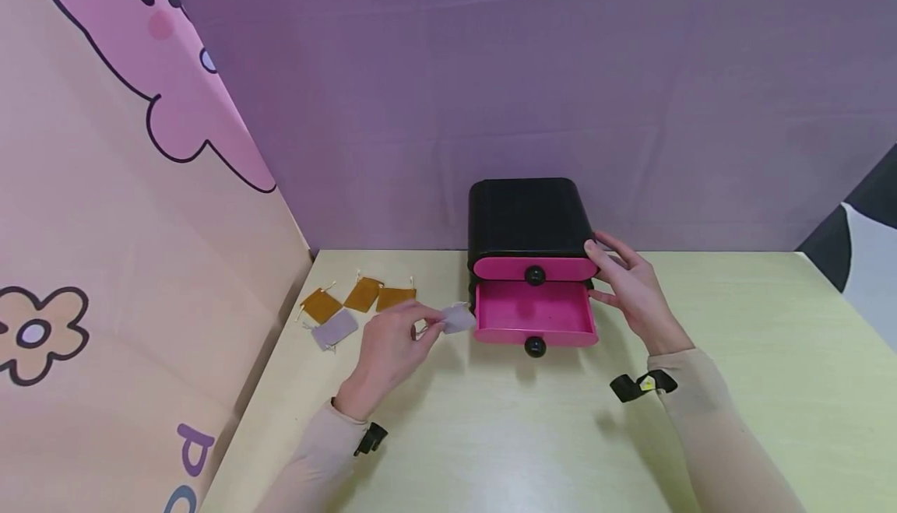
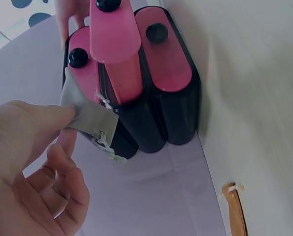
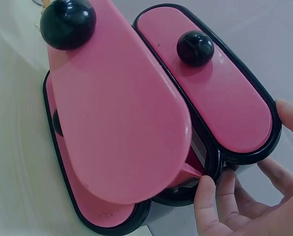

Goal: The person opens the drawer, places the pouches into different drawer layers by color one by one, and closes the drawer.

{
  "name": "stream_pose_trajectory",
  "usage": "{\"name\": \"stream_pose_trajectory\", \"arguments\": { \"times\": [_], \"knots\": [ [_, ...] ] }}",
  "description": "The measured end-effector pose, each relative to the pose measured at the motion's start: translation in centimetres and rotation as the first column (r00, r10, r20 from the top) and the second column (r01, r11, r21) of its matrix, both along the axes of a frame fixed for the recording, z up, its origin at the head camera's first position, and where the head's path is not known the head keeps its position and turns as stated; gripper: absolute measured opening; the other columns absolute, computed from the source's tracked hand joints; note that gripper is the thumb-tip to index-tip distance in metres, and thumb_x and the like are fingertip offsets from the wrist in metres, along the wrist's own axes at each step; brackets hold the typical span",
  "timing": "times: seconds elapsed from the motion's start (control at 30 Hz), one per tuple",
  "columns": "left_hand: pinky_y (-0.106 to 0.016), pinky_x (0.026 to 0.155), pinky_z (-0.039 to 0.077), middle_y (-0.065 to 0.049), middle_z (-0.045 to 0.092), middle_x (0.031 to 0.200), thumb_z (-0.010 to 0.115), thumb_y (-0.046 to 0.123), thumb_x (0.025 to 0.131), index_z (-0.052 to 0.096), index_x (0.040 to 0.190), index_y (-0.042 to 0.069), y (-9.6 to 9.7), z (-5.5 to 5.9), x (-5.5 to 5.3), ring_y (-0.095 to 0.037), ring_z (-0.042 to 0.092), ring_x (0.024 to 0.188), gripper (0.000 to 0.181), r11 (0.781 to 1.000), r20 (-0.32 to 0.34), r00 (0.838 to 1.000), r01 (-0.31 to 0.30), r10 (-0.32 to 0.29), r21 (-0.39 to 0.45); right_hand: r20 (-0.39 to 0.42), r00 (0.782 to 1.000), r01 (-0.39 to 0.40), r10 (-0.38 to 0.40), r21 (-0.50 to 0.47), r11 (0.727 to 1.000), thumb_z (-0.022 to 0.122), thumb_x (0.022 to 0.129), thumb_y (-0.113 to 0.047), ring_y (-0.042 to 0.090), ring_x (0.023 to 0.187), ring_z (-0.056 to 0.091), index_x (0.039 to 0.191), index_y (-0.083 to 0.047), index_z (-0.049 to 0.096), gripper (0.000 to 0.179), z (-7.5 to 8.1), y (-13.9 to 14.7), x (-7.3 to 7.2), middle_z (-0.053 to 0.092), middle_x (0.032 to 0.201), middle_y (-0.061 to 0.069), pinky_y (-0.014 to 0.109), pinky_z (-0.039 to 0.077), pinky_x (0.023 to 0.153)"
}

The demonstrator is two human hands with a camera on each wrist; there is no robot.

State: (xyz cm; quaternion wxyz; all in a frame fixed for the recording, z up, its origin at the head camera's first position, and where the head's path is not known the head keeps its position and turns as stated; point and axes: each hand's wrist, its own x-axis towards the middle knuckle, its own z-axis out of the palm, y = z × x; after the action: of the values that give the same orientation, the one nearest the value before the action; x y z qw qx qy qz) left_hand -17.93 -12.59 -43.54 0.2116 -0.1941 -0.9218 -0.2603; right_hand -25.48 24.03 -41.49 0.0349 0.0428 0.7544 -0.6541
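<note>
My left hand (image 1: 392, 349) pinches a small grey drawstring pouch (image 1: 459, 318) between thumb and fingertips, just left of the pulled-out drawer. In the left wrist view the pouch (image 2: 98, 118) hangs folded, its pale cords dangling. A black cabinet (image 1: 529, 217) with three stacked pink-fronted drawers stands against the purple backdrop. Its middle drawer (image 1: 536, 337) is pulled out, and no item shows inside. The top drawer (image 3: 205, 78) and the bottom drawer are closed. My right hand (image 1: 638, 295) grips the cabinet's right side by the top tier, fingers around the casing edge.
Left of the cabinet lie three mustard pouches (image 1: 363, 294) and another grey pouch (image 1: 335, 329) on the pale table (image 1: 490, 435). A patterned panel (image 1: 140, 225) borders the table's left side. The purple backdrop (image 1: 561, 69) rises right behind the cabinet.
</note>
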Motion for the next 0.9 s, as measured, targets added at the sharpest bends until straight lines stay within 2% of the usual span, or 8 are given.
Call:
{"name": "stream_pose_trajectory", "arguments": {
  "times": [0.23, 0.47, 0.9],
  "knots": [
    [-0.016, 0.053, 0.041, 0.004, 0.078, 0.095, 0.084, 0.021, 0.093, 0.086, 0.106, 0.019, 1.5, -0.2, -0.3, -0.003, 0.052, 0.062, 0.013, 0.999, 0.008, 0.999, 0.042, -0.042, 0.006, 0.006, 1.0, 0.0, 0.001, -0.016, 1.0, 0.061, 0.101, -0.062, 0.004, 0.107, 0.061, 0.17, -0.026, 0.028, 0.085, 0.0, 0.1, 0.1, 0.029, 0.174, 0.02, 0.02, 0.062, 0.079],
    [-0.017, 0.053, 0.04, 0.004, 0.079, 0.099, 0.083, 0.02, 0.094, 0.086, 0.108, 0.019, 2.4, -0.3, -0.7, -0.004, 0.053, 0.063, 0.014, 0.998, 0.009, 0.999, 0.054, -0.054, 0.028, 0.004, 1.0, -0.005, 0.005, -0.009, 1.0, 0.061, 0.101, -0.063, 0.006, 0.109, 0.061, 0.171, -0.026, 0.027, 0.086, 0.0, 0.1, 0.1, 0.029, 0.174, 0.02, 0.021, 0.062, 0.08],
    [-0.015, 0.055, 0.042, 0.001, 0.078, 0.095, 0.082, 0.016, 0.093, 0.086, 0.108, 0.017, 4.4, -0.5, -1.7, -0.008, 0.058, 0.062, 0.016, 0.993, -0.029, 0.995, 0.099, -0.097, 0.068, 0.009, 1.0, 0.001, -0.001, 0.001, 1.0, 0.061, 0.1, -0.064, 0.005, 0.108, 0.061, 0.171, -0.026, 0.027, 0.087, 0.1, 0.1, 0.2, 0.032, 0.172, 0.02, 0.021, 0.062, 0.081]
  ]
}}
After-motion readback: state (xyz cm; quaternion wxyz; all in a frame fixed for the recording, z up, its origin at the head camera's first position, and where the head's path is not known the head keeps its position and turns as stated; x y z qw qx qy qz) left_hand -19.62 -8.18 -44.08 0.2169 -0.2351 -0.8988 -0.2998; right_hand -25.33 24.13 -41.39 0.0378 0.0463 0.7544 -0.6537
